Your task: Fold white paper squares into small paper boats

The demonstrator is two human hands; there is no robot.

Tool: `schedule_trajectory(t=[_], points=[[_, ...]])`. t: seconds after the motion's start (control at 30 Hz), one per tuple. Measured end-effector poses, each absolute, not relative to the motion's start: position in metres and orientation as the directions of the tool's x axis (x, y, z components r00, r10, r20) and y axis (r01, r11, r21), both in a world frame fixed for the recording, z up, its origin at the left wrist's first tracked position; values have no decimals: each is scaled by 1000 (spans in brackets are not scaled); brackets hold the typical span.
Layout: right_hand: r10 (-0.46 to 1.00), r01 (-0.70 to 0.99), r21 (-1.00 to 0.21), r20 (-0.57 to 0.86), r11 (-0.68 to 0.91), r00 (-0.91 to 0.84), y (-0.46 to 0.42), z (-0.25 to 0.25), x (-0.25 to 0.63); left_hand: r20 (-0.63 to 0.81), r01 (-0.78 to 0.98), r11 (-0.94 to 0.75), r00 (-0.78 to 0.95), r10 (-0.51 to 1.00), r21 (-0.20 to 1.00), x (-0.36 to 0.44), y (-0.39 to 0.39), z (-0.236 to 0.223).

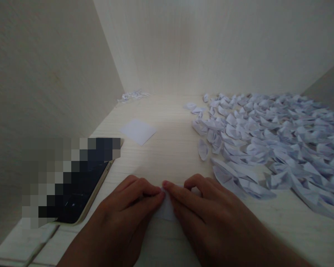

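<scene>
Low in the middle of the view, a small piece of white paper lies between my two hands, mostly covered by the fingers. My left hand pinches its left side, thumb and forefinger pressed together. From the other side my right hand grips the paper, its forefinger at the top edge close to the left fingertips. How the paper is folded beneath the fingers I cannot tell. Beyond my left hand, a flat white paper square rests on the table.
Many folded paper boats are heaped across the right side of the pale wooden table. A phone, partly pixelated, leans at the left wall. White scraps sit in the far left corner. Panels enclose the back and sides.
</scene>
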State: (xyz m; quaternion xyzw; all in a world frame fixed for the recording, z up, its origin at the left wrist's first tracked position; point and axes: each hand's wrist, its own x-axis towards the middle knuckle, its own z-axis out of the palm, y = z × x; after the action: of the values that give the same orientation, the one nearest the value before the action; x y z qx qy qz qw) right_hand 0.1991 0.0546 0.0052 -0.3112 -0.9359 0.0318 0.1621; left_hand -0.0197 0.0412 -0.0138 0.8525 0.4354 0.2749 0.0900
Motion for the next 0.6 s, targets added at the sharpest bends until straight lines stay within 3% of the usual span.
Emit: schedule_trajectory(t=[0.1, 0.4, 0.6], points=[[568, 565, -107, 301, 818, -766, 53, 9, 199, 392, 686, -633, 504, 769, 359, -20, 38, -14], [570, 604, 13, 315, 797, -759, 45, 12, 191, 432, 741, -671, 596, 678, 32, -27, 19, -9], [573, 619, 78, 303, 782, -762, 42, 12, 190, 398, 708, -702, 666, 631, -71, -46, 2, -19]])
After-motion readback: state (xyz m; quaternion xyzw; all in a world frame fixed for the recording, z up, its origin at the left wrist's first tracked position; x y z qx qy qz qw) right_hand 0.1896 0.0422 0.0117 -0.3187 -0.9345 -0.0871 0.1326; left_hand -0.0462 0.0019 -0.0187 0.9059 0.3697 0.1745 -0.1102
